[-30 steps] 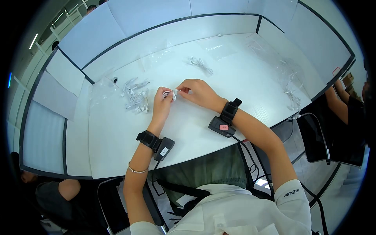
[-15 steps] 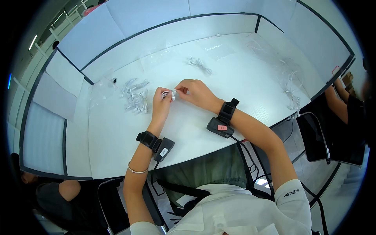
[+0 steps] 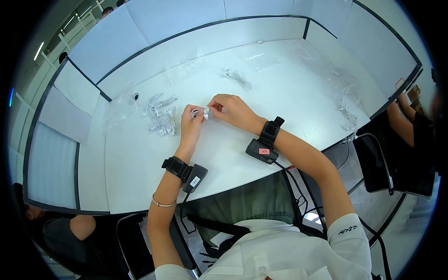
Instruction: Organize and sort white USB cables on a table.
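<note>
My left hand is closed around a small coiled white cable, whose loops and pale ends stick out past the fingertips. From the right, my right hand meets the cable with thumb and forefinger pinched at its end. What lies between those fingertips is too small to make out. Left of my hands lies a pile of white cables, apart from the one I hold. Beyond my hands, another bundled white cable rests on the white table.
Loose white cables and clear plastic lie near the right edge. Clear plastic bags and a small dark round object are at the left. White partitions enclose the back and sides. Other people sit beyond both sides.
</note>
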Demonstrator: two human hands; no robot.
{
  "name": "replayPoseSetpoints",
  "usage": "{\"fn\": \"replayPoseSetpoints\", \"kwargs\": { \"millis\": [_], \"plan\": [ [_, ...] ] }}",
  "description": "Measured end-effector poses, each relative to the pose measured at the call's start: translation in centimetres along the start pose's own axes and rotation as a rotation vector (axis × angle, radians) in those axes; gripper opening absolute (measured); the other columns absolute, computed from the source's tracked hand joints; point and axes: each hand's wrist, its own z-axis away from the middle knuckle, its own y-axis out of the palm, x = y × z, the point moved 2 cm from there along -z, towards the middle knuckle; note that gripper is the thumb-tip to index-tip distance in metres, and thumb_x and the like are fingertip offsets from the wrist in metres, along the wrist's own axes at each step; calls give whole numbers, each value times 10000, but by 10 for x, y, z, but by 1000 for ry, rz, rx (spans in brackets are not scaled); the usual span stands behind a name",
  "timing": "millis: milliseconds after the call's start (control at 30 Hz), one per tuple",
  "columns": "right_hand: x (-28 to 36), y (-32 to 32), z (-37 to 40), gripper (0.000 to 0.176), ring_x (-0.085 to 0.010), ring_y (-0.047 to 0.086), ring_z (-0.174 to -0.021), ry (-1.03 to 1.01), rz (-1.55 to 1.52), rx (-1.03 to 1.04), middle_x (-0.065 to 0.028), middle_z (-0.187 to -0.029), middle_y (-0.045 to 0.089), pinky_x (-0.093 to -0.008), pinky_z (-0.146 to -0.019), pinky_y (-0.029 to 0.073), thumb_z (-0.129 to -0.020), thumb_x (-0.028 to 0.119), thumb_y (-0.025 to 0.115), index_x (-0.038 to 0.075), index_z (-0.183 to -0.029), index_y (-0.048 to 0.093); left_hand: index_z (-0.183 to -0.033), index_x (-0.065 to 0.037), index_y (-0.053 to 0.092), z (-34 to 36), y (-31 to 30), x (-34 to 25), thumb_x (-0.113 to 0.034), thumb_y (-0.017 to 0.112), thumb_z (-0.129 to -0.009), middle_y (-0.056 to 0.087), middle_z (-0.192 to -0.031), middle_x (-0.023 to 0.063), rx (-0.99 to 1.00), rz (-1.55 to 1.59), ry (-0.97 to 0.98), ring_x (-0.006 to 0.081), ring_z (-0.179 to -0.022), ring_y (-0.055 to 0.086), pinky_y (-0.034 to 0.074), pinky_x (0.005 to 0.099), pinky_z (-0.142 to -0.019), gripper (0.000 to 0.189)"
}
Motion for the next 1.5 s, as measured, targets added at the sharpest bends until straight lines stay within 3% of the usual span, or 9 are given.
{"fn": "replayPoseSetpoints", "kwargs": {
  "millis": [500,1167,1500],
  "plan": [
    [5,-1,1,134,-190,574,-707,-61,-19,-18,-85,-797,591,-301,-679,470,-793,68,577,7,-908,606,-897,-26,510,1,-2,-11,-120,518,-889,555,-815,38,-36,11,-10,89,-718,510,428,224,-659,95],
    [10,-3,3,150,-162,524,-687,-144,206,4,-22,-742,550,-292,-716,393,-782,174,617,82,-890,567,-895,-35,488,-1,-4,-4,-98,506,-871,565,-824,49,26,87,-42,92,-722,504,417,232,-650,70],
    [14,-3,2,111,-173,546,-675,-165,238,-22,-34,-726,564,-292,-715,407,-758,117,605,65,-852,576,-887,-27,489,0,-3,-4,-100,509,-877,562,-826,54,31,104,-40,96,-722,502,422,231,-662,76]
  ]
}}
